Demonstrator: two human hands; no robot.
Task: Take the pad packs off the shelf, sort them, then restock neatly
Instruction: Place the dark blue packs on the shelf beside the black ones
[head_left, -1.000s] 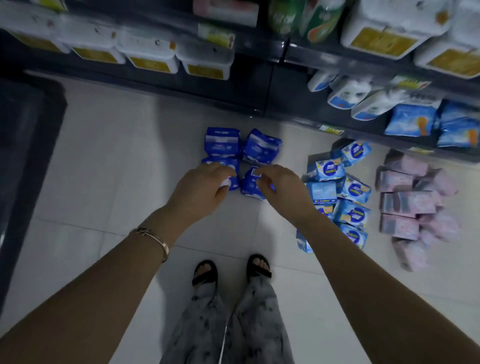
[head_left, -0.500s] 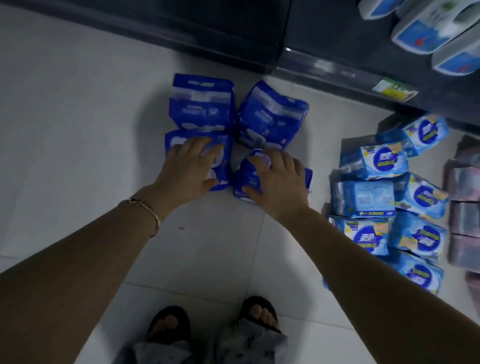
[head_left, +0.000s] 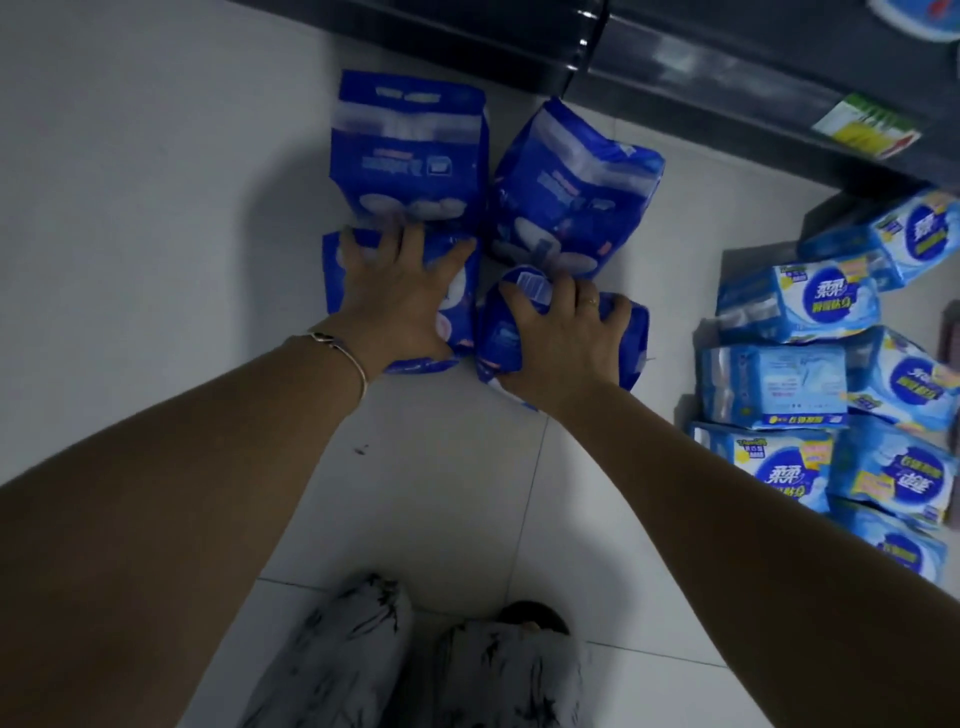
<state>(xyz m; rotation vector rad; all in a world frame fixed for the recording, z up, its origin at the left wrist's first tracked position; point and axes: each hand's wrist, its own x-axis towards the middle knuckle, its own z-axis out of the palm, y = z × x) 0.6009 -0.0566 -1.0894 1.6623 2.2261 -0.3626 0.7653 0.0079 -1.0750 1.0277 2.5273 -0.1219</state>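
Note:
Several dark blue pad packs lie on the pale tiled floor in a square group. My left hand (head_left: 402, 296) grips the near left dark blue pack (head_left: 332, 270), fingers spread and curled over its far edge. My right hand (head_left: 558, 338) grips the near right dark blue pack (head_left: 636, 332) the same way. Behind them lie the far left dark blue pack (head_left: 410, 150) and the far right dark blue pack (head_left: 571, 187), the latter tilted. A pile of light blue pad packs (head_left: 800, 301) lies to the right.
The dark base of the shelf unit (head_left: 701, 78) runs along the top right, with a price label (head_left: 865, 127) on it. My trouser legs and sandalled feet (head_left: 530, 618) are at the bottom middle. Bare floor tiles (head_left: 156, 208) stretch to the left.
The view has dropped closer to the floor and the shelves have left the frame. Both hands have spread and closed over the two near dark blue packs.

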